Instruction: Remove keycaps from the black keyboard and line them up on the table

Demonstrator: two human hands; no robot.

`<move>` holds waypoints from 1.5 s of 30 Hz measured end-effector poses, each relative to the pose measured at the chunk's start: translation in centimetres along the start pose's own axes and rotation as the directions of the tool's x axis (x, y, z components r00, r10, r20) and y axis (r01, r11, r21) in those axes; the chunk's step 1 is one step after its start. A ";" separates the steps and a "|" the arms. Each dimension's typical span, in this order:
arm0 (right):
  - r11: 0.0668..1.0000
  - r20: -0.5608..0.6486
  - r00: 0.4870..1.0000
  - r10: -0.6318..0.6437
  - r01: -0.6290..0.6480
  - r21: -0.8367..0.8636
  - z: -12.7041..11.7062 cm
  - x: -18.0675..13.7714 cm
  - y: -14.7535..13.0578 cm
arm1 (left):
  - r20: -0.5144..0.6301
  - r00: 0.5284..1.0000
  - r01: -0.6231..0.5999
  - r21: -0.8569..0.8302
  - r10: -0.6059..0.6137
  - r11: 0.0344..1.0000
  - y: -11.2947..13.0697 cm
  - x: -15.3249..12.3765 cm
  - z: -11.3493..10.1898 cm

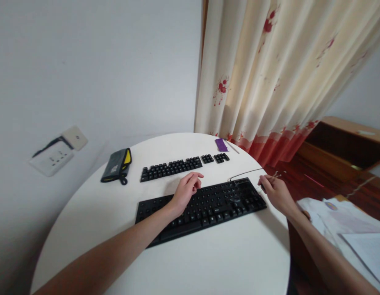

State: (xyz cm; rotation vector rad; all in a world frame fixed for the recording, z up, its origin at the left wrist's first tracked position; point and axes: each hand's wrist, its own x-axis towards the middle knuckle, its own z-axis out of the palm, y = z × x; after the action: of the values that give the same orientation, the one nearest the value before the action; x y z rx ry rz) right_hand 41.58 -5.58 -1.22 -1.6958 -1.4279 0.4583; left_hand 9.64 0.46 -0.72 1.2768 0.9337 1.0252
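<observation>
A black keyboard (217,209) lies on the white round table, with bare spots where keycaps are off. My left hand (187,190) is over its middle, fingers loosely bent and apart, with nothing seen in them. At the keyboard's right end, my right hand (276,191) is pinched on a small dark tool with thin wire ends, which looks like a keycap puller (263,187); the fingers partly hide it. Behind the keyboard, loose black keycaps (173,169) are set out in rows, with two smaller groups at their right.
A dark zip pouch (116,166) with yellow trim is at the table's left edge. A purple cloth (221,144) and a thin stick (233,147) lie at the back. The keyboard cable (246,172) runs off the right edge. Papers (346,225) lie lower right, beside the table.
</observation>
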 end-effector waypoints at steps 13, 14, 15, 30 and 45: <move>0.892 0.096 0.994 -0.045 0.083 -0.444 1.3 -1.7 -1.3 | 0.011 1.000 -0.003 -0.008 0.003 1.000 -0.3 0.2 -0.1; 0.856 0.099 0.994 -0.036 0.082 -0.510 1.4 -1.7 -1.6 | 0.011 1.000 -0.005 -0.010 0.005 1.000 -0.3 0.2 -0.1; 0.829 0.098 0.995 -0.026 0.076 -0.553 1.4 -1.7 -1.7 | 0.012 1.000 -0.006 -0.011 0.006 1.000 -0.3 0.2 -0.1; 0.999 0.032 0.999 0.018 -0.020 0.048 1.4 -0.4 0.8 | 0.000 1.000 -0.005 -0.006 0.005 1.000 -0.2 0.1 0.0; 0.982 -0.123 0.983 0.137 -0.119 0.146 2.0 -0.9 2.0 | 0.032 0.999 -0.013 -0.011 0.014 1.000 -0.1 0.1 -0.2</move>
State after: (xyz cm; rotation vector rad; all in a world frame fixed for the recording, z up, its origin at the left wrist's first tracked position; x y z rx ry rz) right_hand 41.05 -5.62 -4.13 -1.6800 -1.1691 0.4937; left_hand 9.51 0.57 -0.84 1.2887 0.8948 1.0159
